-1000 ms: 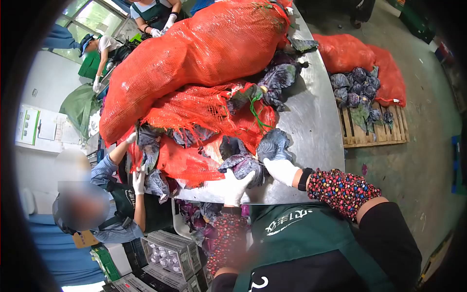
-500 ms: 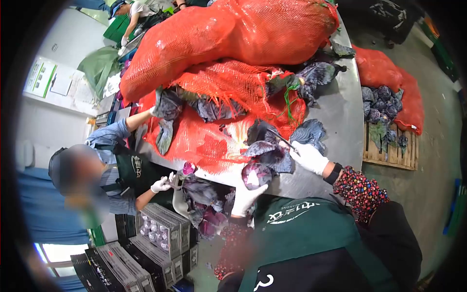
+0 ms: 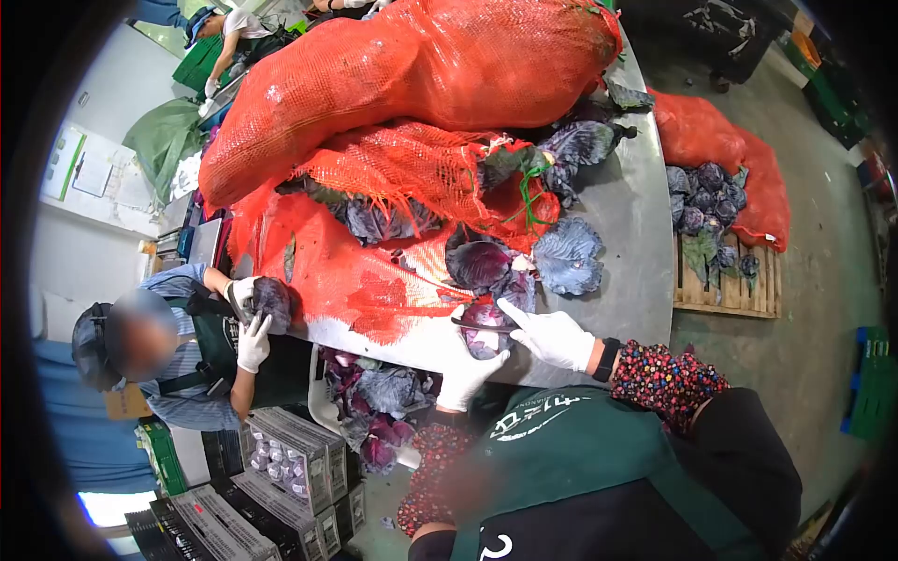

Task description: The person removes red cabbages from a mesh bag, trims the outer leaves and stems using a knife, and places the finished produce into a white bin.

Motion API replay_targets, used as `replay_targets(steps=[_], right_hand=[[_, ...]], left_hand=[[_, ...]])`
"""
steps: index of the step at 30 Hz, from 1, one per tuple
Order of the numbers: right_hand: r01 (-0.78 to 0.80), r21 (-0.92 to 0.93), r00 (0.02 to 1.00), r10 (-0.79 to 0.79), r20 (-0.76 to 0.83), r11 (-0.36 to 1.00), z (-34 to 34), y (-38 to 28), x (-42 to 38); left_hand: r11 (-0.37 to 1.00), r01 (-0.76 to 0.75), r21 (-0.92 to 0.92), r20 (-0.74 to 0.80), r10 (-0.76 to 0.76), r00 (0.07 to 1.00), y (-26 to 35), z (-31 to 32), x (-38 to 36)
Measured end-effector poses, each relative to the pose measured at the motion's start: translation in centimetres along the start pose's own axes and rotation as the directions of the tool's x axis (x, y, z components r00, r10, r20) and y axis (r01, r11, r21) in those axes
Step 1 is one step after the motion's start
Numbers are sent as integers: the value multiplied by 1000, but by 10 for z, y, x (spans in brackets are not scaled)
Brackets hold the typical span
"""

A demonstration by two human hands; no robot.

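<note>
My left hand (image 3: pixel 460 374), in a white glove, cups a trimmed red cabbage (image 3: pixel 487 345) at the front edge of the metal table (image 3: pixel 629 280). Gloved too, my right hand (image 3: pixel 558 340) grips a knife (image 3: pixel 479 324), its dark blade lying across the top of that cabbage. Just beyond my hands are loose purple outer leaves (image 3: pixel 479 266), and a broad bluish cabbage leaf (image 3: pixel 568 258) lies to their right. An opened red mesh sack (image 3: pixel 351 280) is spread on the table to the left.
Full red mesh sacks (image 3: pixel 412 70) are heaped at the back. On the left a co-worker holds a dark cabbage (image 3: pixel 271 302) in gloved hands. Stacked crates (image 3: pixel 295 453) stand lower left, beside a bin of leaves (image 3: pixel 383 393). More cabbages (image 3: pixel 716 196) rest on a wooden pallet (image 3: pixel 730 290) at right.
My right hand has come left from the loose leaves, bringing the knife onto the cabbage in my left hand. The co-worker has lifted a cabbage off the table toward their body.
</note>
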State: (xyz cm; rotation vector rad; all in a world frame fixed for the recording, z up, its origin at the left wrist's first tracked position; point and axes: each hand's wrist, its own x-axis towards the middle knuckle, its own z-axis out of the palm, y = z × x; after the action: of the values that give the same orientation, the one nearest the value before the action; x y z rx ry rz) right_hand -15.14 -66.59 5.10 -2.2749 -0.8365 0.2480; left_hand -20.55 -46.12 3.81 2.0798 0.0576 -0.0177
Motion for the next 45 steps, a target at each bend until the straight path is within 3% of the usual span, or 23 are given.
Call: replay_targets(steps=[3, 5, 7, 11, 13, 15, 17, 18, 21, 23, 25, 26, 27, 29, 31, 33, 34, 37, 38, 39, 41, 42, 45], right_hand=[[-4, -29, 999, 5, 53, 1000, 6, 1, 6], [37, -30, 999, -37, -9, 999, 13, 6, 8], [42, -96, 999, -43, -10, 995, 12, 6, 13], [25, -79, 997, -31, -78, 997, 15, 8, 24], [165, -198, 965, -199, -169, 966, 15, 11, 30], [210, -252, 954, -254, -158, 945, 18, 17, 36], [29, -136, 983, -52, -175, 990, 27, 30, 43], [-33, -220, 992, 6, -126, 975, 17, 35, 46], [-87, -239, 993, 67, -93, 967, 20, 63, 54], [-72, -319, 990, 30, -136, 945, 35, 80, 59], [-62, -393, 985, -7, -171, 918, 46, 87, 64], [-74, -335, 973, -5, -230, 939, 50, 87, 66], [-81, -275, 959, -1, -284, 958, 52, 85, 68], [-48, -274, 972, -18, -234, 961, 51, 81, 65], [-43, -279, 983, -10, -185, 959, 36, 68, 58], [-279, -61, 957, 272, -103, 958, 24, 44, 46], [-219, -25, 971, 215, -104, 975, 20, 37, 38], [-86, 84, 994, 91, -61, 993, -4, 4, 8], [151, -39, 958, -156, -239, 988, 5, 9, 3], [122, 63, 979, -110, -169, 991, 4, 8, -4], [131, -128, 983, -146, -111, 983, 4, 6, -9], [125, -126, 984, -139, -114, 984, 4, 9, -9], [190, -176, 956, -223, -192, 966, 5, 18, -7]], left_hand=[[998, -11, 54, -7, 12, 1000, -5, 1, -1], [998, 59, 13, 30, -60, 998, -8, 1, 1], [994, -36, 98, 21, 35, 999, 10, -4, 7], [995, -43, 92, 27, 40, 999, 20, -5, 20], [992, -16, 123, 37, 12, 999, 23, -4, 23], [996, -8, 85, -14, 9, 1000, 15, 1, 27], [990, -9, 140, -32, 13, 999, 24, 6, 25], [981, -9, 196, -48, 19, 999, 28, 8, 24], [917, -133, 377, -1, 144, 990, 28, 12, 6], [962, -148, 228, -44, 162, 986, 15, 7, -15], [986, 104, -129, -27, -109, 994, -3, -1, -37], [1000, -19, 19, -124, 21, 992, -20, -2, -47], [1000, -10, 21, -135, 12, 991, -23, 0, -51], [932, 58, -358, -222, -145, 964, -28, 7, -58], [938, 92, -333, -238, -178, 955, -41, 13, -52], [916, 32, -401, -262, -148, 954, -37, 25, -40], [945, 115, -307, -215, -186, 959, -29, 26, -37], [982, 96, -160, -138, -119, 983, -14, 39, -26], [997, 69, 46, -175, -60, 983, -7, 42, -24], [997, 63, 41, -164, -56, 985, -2, 44, -21], [981, 135, 136, -144, -115, 983, 6, 46, -17], [955, 49, 294, -226, 20, 974, 13, 47, -18], [897, 33, 440, -218, 71, 973, 19, 48, -14]])
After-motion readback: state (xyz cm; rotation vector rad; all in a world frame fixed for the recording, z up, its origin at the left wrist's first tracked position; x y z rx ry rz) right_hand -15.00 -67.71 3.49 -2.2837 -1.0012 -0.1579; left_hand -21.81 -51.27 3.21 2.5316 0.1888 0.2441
